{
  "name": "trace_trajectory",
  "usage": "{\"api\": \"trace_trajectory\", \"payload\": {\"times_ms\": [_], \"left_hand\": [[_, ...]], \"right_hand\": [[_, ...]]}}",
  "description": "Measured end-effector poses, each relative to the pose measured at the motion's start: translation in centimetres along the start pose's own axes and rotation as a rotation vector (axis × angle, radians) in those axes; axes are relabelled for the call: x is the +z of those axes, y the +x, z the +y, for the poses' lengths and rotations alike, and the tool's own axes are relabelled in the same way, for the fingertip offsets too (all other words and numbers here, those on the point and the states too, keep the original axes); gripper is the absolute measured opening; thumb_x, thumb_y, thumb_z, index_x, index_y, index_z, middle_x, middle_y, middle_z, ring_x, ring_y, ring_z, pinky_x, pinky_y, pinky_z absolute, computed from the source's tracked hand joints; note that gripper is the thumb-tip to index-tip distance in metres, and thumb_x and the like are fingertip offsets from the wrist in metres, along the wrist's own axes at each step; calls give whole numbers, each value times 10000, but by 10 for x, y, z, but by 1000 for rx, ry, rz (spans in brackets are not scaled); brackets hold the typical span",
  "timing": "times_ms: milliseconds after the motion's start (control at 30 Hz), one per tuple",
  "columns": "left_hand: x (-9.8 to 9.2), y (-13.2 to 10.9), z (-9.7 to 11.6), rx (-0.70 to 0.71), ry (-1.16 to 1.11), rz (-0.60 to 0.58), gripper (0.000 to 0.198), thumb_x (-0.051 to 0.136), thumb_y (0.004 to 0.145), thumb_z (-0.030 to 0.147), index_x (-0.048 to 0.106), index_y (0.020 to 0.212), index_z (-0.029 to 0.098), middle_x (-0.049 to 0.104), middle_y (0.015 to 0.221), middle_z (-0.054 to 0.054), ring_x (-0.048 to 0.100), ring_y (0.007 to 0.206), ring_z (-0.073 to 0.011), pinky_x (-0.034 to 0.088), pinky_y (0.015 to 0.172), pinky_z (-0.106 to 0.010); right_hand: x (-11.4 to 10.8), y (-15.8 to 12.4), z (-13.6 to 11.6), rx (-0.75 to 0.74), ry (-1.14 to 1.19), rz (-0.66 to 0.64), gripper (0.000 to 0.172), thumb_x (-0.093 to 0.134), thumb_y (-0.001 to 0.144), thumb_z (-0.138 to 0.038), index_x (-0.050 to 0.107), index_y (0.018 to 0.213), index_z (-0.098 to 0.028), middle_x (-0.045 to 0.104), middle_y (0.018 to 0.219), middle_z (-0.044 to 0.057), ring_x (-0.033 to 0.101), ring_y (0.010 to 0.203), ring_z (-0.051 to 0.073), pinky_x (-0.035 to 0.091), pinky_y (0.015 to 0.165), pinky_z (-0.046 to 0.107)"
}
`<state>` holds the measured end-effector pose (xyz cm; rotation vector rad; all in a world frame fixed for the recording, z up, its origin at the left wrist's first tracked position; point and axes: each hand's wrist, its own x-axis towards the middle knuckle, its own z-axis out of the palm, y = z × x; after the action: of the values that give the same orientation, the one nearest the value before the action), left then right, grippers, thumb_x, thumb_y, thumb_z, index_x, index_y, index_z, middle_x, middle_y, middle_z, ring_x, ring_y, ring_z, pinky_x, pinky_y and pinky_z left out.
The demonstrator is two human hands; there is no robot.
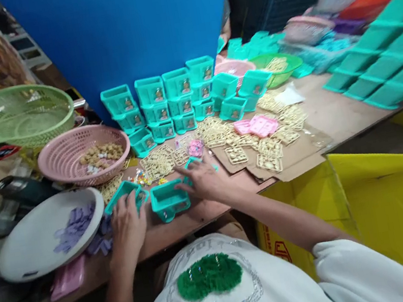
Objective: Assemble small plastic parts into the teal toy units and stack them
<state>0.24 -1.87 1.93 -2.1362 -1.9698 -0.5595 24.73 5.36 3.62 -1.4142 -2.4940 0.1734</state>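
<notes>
My left hand (127, 229) rests on the wooden table (334, 113), fingers curled round a teal plastic box (125, 192) that lies tilted beside the white plate. My right hand (203, 179) reaches forward with fingers spread, lying over a thin teal frame piece (190, 162) just behind a second teal box (169, 201). That box sits open side up between my two hands. Beige plastic part sprues (159, 163) and a small pink piece (196, 148) lie just beyond my right fingertips.
Stacked teal boxes (162, 103) stand against a blue panel. A pink basket (84, 155) of beige bits, a green basket (20, 115) and a white plate (34, 241) with purple pieces sit at left. Pink parts (257, 126), cardboard and more teal boxes (384, 63) lie right. A yellow box (397, 211) stands below.
</notes>
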Motion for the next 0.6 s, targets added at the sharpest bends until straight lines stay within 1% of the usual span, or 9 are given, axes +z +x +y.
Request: {"api": "trace_trajectory", "payload": {"times_ms": [33,67,167,200,267,333,433,500,600], "left_hand": [[5,-1,-10,-10,33,-39,419,385,1018,311,600,1299,88,682,1131,-202,684,987,-341,559,817,-453],[11,-2,-21,-8,36,-40,422,348,1012,277,600,1303,103,690,1127,-189,699,932,-317,560,778,-427],[36,2,-47,80,-36,78,340,385,993,313,668,1124,178,722,1082,-136,726,888,-267,575,739,-358],[42,5,-53,140,-64,106,304,417,980,328,681,1056,199,733,1027,-115,732,852,-256,574,689,-336],[49,10,-56,188,-108,170,267,454,970,353,684,1013,226,743,980,-88,739,829,-246,573,647,-318],[48,16,-46,183,-145,241,268,458,972,372,680,1018,229,747,967,-82,742,827,-245,577,646,-318],[43,27,-14,222,-239,286,275,449,976,378,679,989,226,752,922,-71,746,785,-232,581,643,-308],[42,35,9,310,-350,226,258,456,978,353,684,942,238,759,866,-48,750,744,-211,580,621,-281],[44,43,33,409,-533,119,251,461,988,320,685,903,248,765,818,-26,763,737,-191,592,624,-251]], "right_hand": [[-5,5,-7,10,-17,-56,504,584,983,-514,666,1366,-196,724,1077,155,624,1041,318,428,920,432],[-8,10,-12,2,-30,-108,460,609,965,-496,715,1282,-180,725,1086,160,629,1031,320,440,890,419],[-16,21,-12,-49,-53,-235,291,666,903,-335,774,1054,-112,738,1050,163,655,944,278,444,764,343],[-18,21,-8,-75,-56,-258,247,680,877,-288,774,1014,-105,741,1026,155,657,912,259,434,731,326],[-21,14,0,-136,-61,-252,181,691,851,-241,767,964,-122,737,982,128,645,860,229,415,699,313],[-21,2,7,-197,-74,-176,171,651,883,-214,744,1010,-146,715,959,100,621,843,215,412,720,321],[-17,-13,11,-287,-97,-60,330,532,960,-159,649,1268,-189,676,981,81,584,867,214,417,823,364],[-13,-15,11,-328,-111,-48,419,497,984,-154,578,1388,-231,663,975,78,566,870,221,407,863,393],[-9,-12,13,-312,-140,-94,400,522,974,-180,604,1363,-223,662,950,89,566,856,233,399,826,390]]}}
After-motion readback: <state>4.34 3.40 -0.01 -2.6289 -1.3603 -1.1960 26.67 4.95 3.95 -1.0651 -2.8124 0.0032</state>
